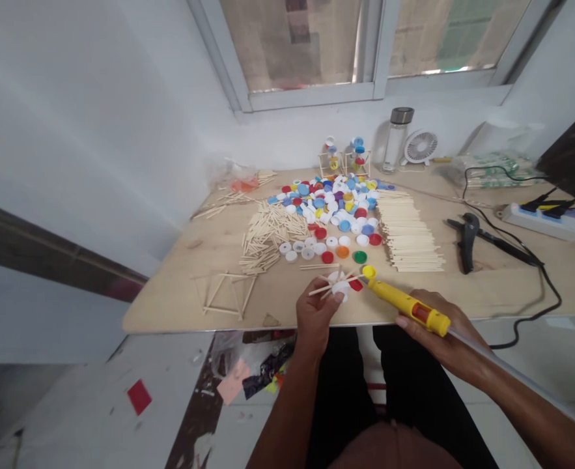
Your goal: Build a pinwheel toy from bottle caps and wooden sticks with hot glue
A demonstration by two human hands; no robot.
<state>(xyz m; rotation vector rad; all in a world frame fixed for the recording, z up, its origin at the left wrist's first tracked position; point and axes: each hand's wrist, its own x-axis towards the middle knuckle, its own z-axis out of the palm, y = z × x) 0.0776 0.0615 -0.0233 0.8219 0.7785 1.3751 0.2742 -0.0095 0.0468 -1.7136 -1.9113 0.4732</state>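
My left hand [315,314] is closed on a small assembly of bottle caps and sticks [338,286], near the table's front edge. White caps and thin wooden sticks spreading outward show in it, with a red cap [355,284] at its right side. In my right hand [443,326] lies a yellow glue gun [407,305], a clear glue stick [506,371] trailing from its back end. Its nozzle points left, close to the assembly; whether they touch I cannot tell. A yellow cap [368,271] sits by the nozzle.
Mixed bottle caps [333,202] lie heaped mid-table, between short sticks [277,228] and a row of longer sticks [409,231]. A stick frame [228,293] stands front left. Black pliers-like tool [470,241], power strip [541,220], cable, small fan [420,147] and bottle [395,140] occupy the right.
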